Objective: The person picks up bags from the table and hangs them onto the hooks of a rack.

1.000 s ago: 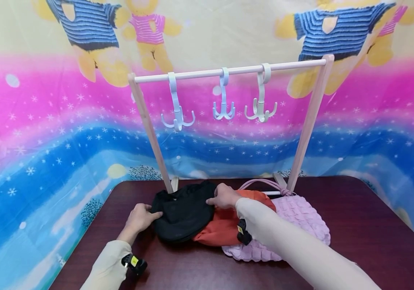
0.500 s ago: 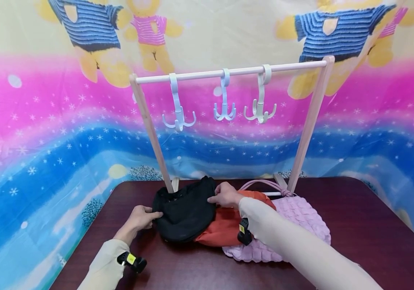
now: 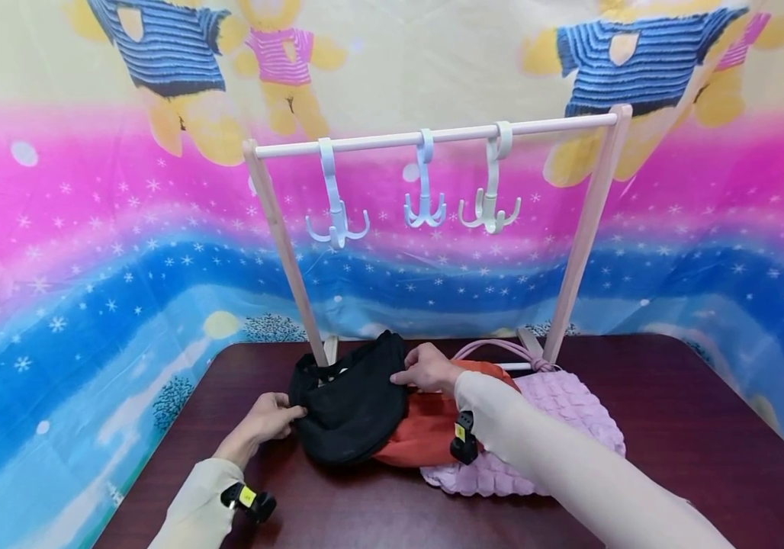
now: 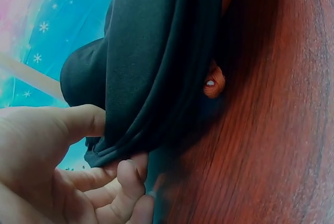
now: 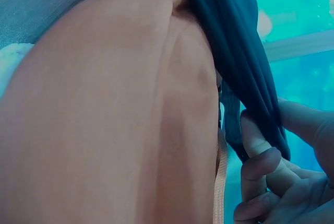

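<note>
A soft black cloth bag [image 3: 351, 412] lies at the left of the pile, its upper right edge raised and a strap showing at its top left. My left hand [image 3: 270, 418] pinches its left edge between thumb and fingers, as the left wrist view shows with the bag's folds [image 4: 141, 67]. At the opposite edge my right hand [image 3: 426, 370] pinches the cloth; in the right wrist view the dark folds [image 5: 235, 46] run between thumb and fingers. Under the black bag lies an orange bag [image 3: 422, 435], partly covered, with a ribbed strap [image 5: 220, 182].
A quilted pink bag [image 3: 570, 412] with cord handles [image 3: 502, 343] lies right of the orange one, partly under it. Behind stands a wooden rack [image 3: 587, 236] with three pronged hooks [image 3: 425, 183] on its bar. All rest on a dark red table [image 3: 694, 442] before a printed cloth backdrop.
The black bag's top right edge has risen, and its strap and opening show more at the top left. Both hands keep their grip. The right-hand hook has turned slightly.
</note>
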Action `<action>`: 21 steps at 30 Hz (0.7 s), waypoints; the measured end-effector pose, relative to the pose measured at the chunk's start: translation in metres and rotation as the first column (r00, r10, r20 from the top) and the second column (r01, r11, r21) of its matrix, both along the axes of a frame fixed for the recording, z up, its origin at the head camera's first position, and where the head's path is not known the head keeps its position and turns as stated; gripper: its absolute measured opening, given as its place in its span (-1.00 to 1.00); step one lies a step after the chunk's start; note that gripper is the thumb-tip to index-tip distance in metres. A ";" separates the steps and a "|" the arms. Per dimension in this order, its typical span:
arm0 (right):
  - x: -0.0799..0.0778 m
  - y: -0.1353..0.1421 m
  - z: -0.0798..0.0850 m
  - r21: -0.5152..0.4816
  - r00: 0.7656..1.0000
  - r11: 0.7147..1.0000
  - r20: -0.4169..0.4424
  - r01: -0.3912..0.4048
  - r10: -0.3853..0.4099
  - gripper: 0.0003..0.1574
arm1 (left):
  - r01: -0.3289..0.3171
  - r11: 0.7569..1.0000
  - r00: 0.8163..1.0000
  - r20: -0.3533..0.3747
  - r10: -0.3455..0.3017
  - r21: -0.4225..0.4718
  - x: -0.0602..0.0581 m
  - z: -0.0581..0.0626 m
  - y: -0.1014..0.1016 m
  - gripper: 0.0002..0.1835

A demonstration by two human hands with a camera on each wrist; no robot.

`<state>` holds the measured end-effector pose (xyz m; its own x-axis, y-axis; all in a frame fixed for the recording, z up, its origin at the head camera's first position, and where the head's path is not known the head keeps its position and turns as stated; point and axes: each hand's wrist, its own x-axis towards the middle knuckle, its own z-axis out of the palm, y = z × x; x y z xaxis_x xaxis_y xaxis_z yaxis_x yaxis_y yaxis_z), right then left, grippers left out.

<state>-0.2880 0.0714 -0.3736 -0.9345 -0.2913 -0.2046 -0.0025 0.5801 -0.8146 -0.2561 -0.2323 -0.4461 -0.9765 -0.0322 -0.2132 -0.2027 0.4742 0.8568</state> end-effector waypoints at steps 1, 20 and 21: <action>0.000 0.000 0.000 -0.001 1.000 1.000 0.002 -0.002 0.002 -0.35 | 0.002 1.000 1.000 -0.004 -0.002 -0.016 0.001 0.001 0.000 -0.85; -0.003 0.008 -0.002 0.008 1.000 1.000 0.012 -0.014 0.014 -0.34 | 0.006 1.000 1.000 0.012 -0.006 0.002 0.007 0.004 0.001 -0.81; -0.004 0.008 -0.002 0.011 1.000 1.000 0.013 -0.014 0.013 -0.36 | 0.001 1.000 1.000 0.013 -0.001 0.007 0.006 0.003 0.001 -0.80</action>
